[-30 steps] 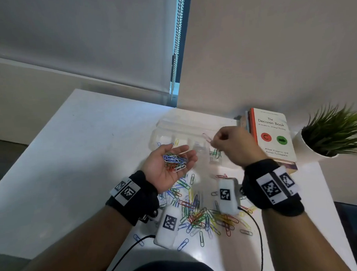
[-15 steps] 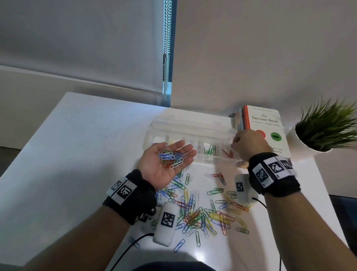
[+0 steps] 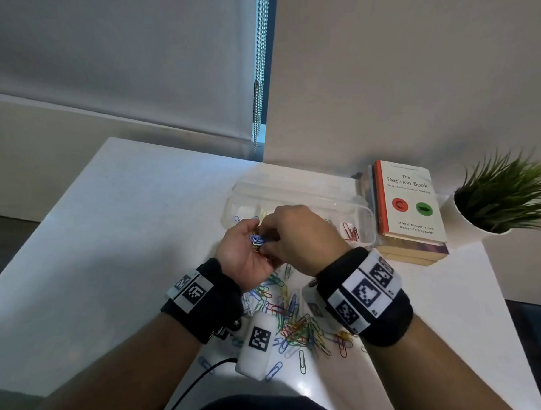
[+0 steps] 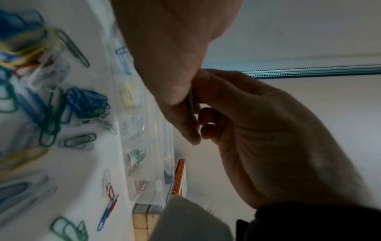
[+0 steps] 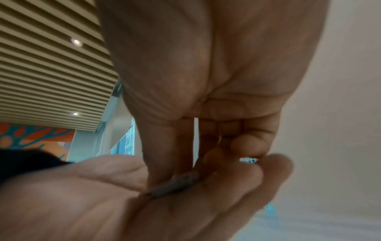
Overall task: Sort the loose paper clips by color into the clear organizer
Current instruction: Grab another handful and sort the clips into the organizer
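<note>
My left hand [image 3: 239,255] is held palm up above the table, cupping a small bunch of mixed paper clips [image 3: 257,240]. My right hand [image 3: 269,241] reaches over it from the right, its fingertips down in the palm pinching a clip [image 5: 181,179] from the bunch. The clear organizer [image 3: 296,193] lies just beyond both hands. Its compartments hold blue clips [image 4: 123,60], yellow clips [image 4: 128,97], white clips [image 4: 134,124], green clips [image 4: 136,159] and red clips [image 3: 351,232]. A heap of loose coloured clips [image 3: 294,326] lies on the white table under my wrists.
A stack of books [image 3: 408,205] sits right of the organizer, with a potted plant [image 3: 507,191] beyond it. A white tagged block [image 3: 258,341] with a black cable lies among the loose clips. The table's left edge [image 3: 46,220] runs diagonally; a blind's bead chain [image 3: 259,81] hangs behind.
My right hand has come back left from the organizer's right end to the left palm. My left hand has cupped its fingers a little more around the bunch.
</note>
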Demonstrator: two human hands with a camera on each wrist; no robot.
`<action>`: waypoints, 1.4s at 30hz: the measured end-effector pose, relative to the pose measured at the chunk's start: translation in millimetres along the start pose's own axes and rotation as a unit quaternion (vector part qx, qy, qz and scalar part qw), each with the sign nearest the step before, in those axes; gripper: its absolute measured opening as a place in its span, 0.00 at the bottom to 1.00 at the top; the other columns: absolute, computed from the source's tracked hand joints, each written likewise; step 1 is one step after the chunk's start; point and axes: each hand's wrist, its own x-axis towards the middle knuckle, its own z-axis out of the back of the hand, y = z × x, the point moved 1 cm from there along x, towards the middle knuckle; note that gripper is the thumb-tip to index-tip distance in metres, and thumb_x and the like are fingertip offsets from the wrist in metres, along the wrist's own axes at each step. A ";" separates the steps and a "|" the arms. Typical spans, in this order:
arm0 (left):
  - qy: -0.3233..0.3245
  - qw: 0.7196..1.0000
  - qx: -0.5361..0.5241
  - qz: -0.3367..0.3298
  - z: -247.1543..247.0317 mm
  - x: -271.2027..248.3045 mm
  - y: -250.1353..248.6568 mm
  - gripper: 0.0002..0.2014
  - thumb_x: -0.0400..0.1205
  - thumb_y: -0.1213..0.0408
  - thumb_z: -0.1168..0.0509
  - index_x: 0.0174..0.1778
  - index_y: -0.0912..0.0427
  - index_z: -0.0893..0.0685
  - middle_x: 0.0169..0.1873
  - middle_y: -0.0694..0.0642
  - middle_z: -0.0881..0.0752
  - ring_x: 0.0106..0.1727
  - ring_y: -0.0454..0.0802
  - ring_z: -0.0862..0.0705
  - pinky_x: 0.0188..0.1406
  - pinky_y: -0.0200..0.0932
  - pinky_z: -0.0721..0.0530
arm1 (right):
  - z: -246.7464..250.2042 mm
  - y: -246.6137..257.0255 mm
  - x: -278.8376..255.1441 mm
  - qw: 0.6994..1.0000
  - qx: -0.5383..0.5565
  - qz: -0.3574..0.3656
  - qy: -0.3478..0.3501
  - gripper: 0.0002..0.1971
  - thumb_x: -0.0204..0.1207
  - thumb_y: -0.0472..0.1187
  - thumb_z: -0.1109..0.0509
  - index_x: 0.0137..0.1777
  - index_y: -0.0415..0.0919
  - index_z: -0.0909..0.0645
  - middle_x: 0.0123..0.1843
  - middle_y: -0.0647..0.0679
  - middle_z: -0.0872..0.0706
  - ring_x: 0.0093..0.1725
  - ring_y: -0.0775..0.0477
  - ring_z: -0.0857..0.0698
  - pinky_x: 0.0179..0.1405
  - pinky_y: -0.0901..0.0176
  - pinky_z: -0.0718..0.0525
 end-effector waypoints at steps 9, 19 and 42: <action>0.035 0.999 -0.004 -0.003 6.6 2.3 0.4 0.21 0.88 0.61 0.52 0.45 0.69 0.17 0.37 0.67 0.12 0.36 0.59 0.10 0.34 0.52 0.10 | -0.2 -12.2 -0.1 0.986 0.154 -0.044 -0.045 0.02 0.73 0.42 0.27 0.42 0.45 0.14 0.39 0.50 0.11 0.41 0.50 0.15 0.43 0.57 0.17; 0.038 0.999 0.017 0.007 7.5 2.8 0.9 0.16 0.87 0.62 0.50 0.47 0.67 0.21 0.35 0.64 0.13 0.31 0.56 0.12 0.32 0.49 0.11 | -4.2 -14.8 -1.7 0.985 0.162 -0.052 -0.029 0.05 0.70 0.40 0.24 0.37 0.44 0.18 0.35 0.50 0.14 0.36 0.51 0.19 0.37 0.58 0.22; 0.024 1.000 0.008 -0.009 12.5 -4.7 -5.2 0.16 0.86 0.63 0.48 0.44 0.70 0.21 0.35 0.66 0.14 0.36 0.60 0.11 0.37 0.53 0.10 | -2.3 -10.2 3.7 0.972 0.221 -0.034 -0.072 0.11 0.73 0.35 0.33 0.50 0.52 0.22 0.36 0.50 0.12 0.39 0.48 0.14 0.43 0.51 0.16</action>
